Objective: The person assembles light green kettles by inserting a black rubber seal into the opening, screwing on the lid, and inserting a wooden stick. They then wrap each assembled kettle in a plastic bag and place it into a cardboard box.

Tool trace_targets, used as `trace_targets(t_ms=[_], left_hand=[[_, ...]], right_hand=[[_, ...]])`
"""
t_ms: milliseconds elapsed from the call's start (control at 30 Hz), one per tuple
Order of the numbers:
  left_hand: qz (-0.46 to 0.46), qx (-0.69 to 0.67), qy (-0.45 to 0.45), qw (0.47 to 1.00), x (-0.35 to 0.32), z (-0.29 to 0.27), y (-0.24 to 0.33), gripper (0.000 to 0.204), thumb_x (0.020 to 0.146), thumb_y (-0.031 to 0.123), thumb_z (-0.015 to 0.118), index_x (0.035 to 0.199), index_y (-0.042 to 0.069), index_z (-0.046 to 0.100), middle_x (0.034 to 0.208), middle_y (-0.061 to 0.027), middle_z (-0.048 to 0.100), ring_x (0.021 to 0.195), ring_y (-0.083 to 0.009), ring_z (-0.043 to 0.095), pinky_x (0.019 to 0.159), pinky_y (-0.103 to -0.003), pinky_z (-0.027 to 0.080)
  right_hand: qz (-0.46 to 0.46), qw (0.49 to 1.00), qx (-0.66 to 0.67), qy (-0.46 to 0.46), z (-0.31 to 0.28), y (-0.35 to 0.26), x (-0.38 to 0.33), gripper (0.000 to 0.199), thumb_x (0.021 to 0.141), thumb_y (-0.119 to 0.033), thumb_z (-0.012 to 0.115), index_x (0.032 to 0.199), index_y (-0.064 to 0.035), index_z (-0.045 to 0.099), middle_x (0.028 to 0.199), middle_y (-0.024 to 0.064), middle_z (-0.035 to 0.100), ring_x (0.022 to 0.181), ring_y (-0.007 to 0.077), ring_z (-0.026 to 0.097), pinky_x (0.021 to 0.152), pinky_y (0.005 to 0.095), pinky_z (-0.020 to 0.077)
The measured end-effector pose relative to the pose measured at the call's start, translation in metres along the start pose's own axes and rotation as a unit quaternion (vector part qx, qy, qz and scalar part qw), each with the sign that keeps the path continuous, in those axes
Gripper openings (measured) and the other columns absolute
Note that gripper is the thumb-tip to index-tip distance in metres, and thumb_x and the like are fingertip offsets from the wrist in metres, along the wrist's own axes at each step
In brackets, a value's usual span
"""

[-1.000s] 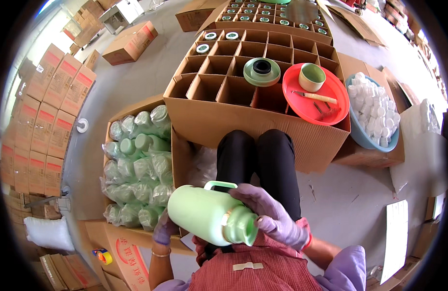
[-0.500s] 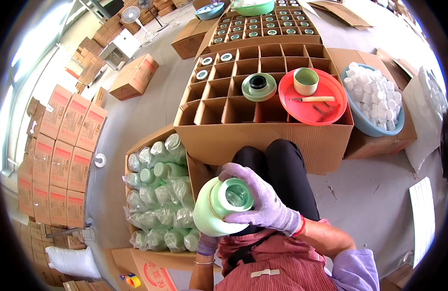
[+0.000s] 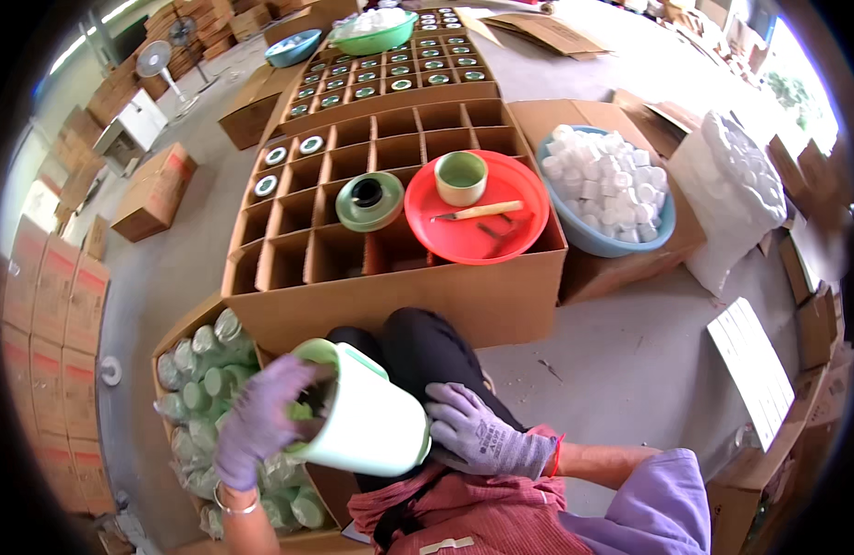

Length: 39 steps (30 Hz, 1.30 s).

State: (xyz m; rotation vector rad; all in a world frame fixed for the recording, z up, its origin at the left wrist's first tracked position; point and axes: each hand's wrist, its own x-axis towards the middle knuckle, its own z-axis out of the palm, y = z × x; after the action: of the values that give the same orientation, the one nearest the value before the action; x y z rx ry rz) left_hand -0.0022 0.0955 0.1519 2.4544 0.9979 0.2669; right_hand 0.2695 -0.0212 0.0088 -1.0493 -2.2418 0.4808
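A pale green plastic jug [image 3: 367,416] lies tilted on my lap, its open mouth turned to my left. My left hand [image 3: 260,416], in a purple glove, covers the mouth with its fingers at or inside the rim. My right hand [image 3: 482,433], in a grey glove, presses against the jug's base end. Just ahead of my knees stands a big cardboard box with dividers [image 3: 380,296]. On it rest a red tray [image 3: 528,231] bearing a green cup [image 3: 461,178] and a brush [image 3: 478,212], and a green lid [image 3: 369,201].
A carton of wrapped green jugs [image 3: 200,379] stands at my left. A blue basin of white caps [image 3: 602,190] sits on a box at the right, beside a white bag [image 3: 737,194]. A second divided box [image 3: 390,74] holds filled cells beyond. Stacked cartons [image 3: 48,333] line the left.
The jug has swung round: its mouth, which faced me, now points left. My left hand moved onto the mouth and my right hand shifted to the base.
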Motion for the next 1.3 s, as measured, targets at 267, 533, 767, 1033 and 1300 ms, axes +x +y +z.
trace_targets(t_ms=[267,533,767,1033,1300], left_hand=[[-0.061,-0.003,-0.195,0.979,0.025,0.082,0.006,0.038,0.087,0.038,0.068,0.110,0.008,0.066,0.097,-0.0176,0.066,0.090,-0.0359,0.066,0.079,-0.043,0.055],[-0.030,-0.050,-0.173,0.983,0.035,0.087,-0.004,0.039,0.086,0.040,0.069,0.109,0.009,0.067,0.100,-0.0173,0.066,0.093,-0.0351,0.066,0.080,-0.043,0.054],[0.002,-0.017,-0.178,0.984,0.027,0.093,-0.012,0.051,0.092,0.052,0.058,0.112,0.005,0.064,0.104,-0.0189,0.065,0.100,-0.0361,0.064,0.086,-0.044,0.053],[-0.040,-0.010,-0.270,0.962,0.037,0.089,-0.006,0.045,0.088,0.043,0.063,0.117,0.008,0.063,0.109,-0.0168,0.064,0.104,-0.0355,0.064,0.086,-0.043,0.052],[-0.093,-0.226,0.072,0.967,0.035,0.081,-0.016,0.043,0.099,0.038,0.059,0.125,0.004,0.057,0.107,-0.0128,0.065,0.093,-0.0288,0.066,0.082,-0.039,0.054]], right_hand=[[-0.047,0.993,-0.100,0.046,-0.131,0.092,0.024,0.010,0.082,-0.015,0.065,0.090,-0.0096,0.065,0.095,0.0079,0.063,0.089,0.0289,0.062,0.080,0.0410,0.0493],[0.456,0.776,-0.427,0.087,-0.233,0.329,-0.093,0.050,0.073,-0.026,0.074,0.120,-0.0125,0.064,0.111,0.0288,0.060,0.105,0.0446,0.059,0.091,0.0518,0.0491],[0.509,0.727,-0.454,0.086,-0.218,0.339,-0.078,0.056,0.075,-0.017,0.074,0.128,-0.0134,0.058,0.122,0.0262,0.055,0.115,0.0441,0.056,0.090,0.0503,0.0514],[-0.017,0.982,-0.156,0.102,-0.107,0.177,0.197,0.036,0.083,-0.015,0.068,0.119,-0.0104,0.063,0.114,0.0158,0.061,0.106,0.0344,0.060,0.087,0.0449,0.0522],[0.053,0.947,-0.270,-0.165,-0.055,0.209,0.318,0.043,0.086,-0.024,0.062,0.129,-0.0283,0.061,0.123,0.0241,0.053,0.103,0.0448,0.063,0.087,0.0473,0.0552]])
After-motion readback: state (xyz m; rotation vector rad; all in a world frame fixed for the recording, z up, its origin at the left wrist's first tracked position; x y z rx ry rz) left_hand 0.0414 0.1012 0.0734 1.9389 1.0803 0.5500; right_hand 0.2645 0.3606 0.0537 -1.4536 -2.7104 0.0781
